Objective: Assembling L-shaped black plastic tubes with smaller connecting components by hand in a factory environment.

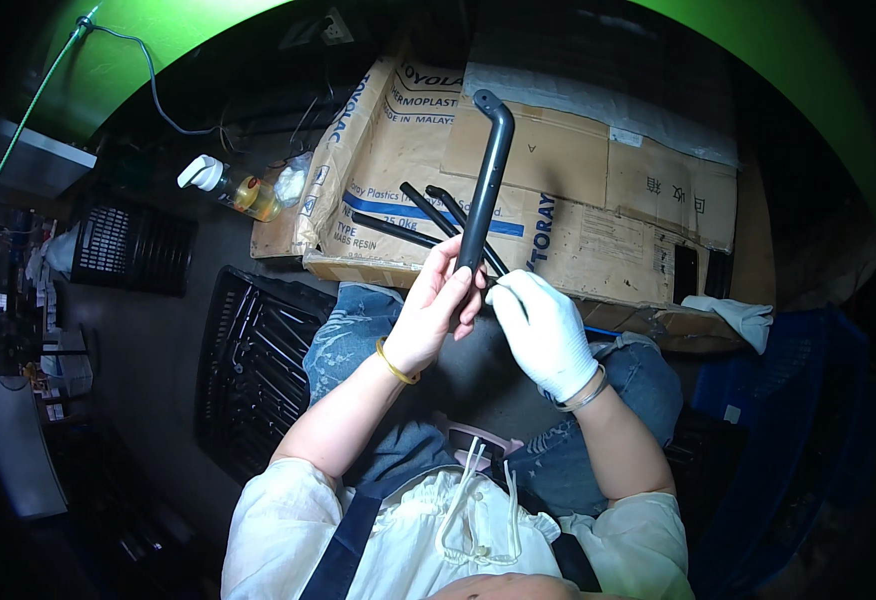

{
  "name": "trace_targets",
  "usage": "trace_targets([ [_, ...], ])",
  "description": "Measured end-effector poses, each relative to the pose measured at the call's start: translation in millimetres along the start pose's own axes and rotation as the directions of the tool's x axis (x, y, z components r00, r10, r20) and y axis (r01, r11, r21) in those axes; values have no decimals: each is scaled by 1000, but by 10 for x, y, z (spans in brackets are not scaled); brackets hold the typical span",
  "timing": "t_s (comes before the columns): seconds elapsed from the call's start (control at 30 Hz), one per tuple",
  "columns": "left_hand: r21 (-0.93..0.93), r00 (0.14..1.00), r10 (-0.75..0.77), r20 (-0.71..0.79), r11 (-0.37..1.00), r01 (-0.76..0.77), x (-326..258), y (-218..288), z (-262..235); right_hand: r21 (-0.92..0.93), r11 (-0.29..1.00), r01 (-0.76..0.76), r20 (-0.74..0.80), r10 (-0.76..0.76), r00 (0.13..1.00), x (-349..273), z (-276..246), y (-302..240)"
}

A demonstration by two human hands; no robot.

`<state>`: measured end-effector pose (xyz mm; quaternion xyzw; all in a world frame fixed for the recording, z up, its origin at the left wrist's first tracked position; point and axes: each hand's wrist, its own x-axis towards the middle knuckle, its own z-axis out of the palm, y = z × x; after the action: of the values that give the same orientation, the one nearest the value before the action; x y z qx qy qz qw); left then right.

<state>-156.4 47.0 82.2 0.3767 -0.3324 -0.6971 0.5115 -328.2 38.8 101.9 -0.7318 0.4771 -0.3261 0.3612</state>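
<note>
My bare left hand is wrapped round the lower part of a black bent tube. The tube points away from me; its far end is angled and flattened, with a hole in it. My right hand, in a white glove, is closed beside the tube's near end. Whatever its fingertips pinch, if anything, is hidden. Beyond my hands, several more black tubes lie on the cardboard-covered work surface, partly behind the held one.
A bottle of yellowish liquid with a white cap stands at the far left. Left of my legs, a black crate holds many dark tubes. Another black basket sits farther left. A white glove hangs over the surface's right front edge.
</note>
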Motion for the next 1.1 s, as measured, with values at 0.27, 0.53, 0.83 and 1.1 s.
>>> trace_targets([
  [0.27,163,998,-37,42,986,30,-27,-19,36,-119,992,43,-28,-46,999,-8,41,23],
  [0.53,201,1000,-10,25,980,5,-58,-108,46,-166,986,8,34,-2,999,-13,59,41],
  [0.83,278,995,13,-102,960,16,-42,-188,97,-203,977,-64,59,78,995,16,208,48],
  [1.1,220,998,-42,-53,974,53,-65,-148,49,-186,982,-33,100,52,994,23,143,69],
])
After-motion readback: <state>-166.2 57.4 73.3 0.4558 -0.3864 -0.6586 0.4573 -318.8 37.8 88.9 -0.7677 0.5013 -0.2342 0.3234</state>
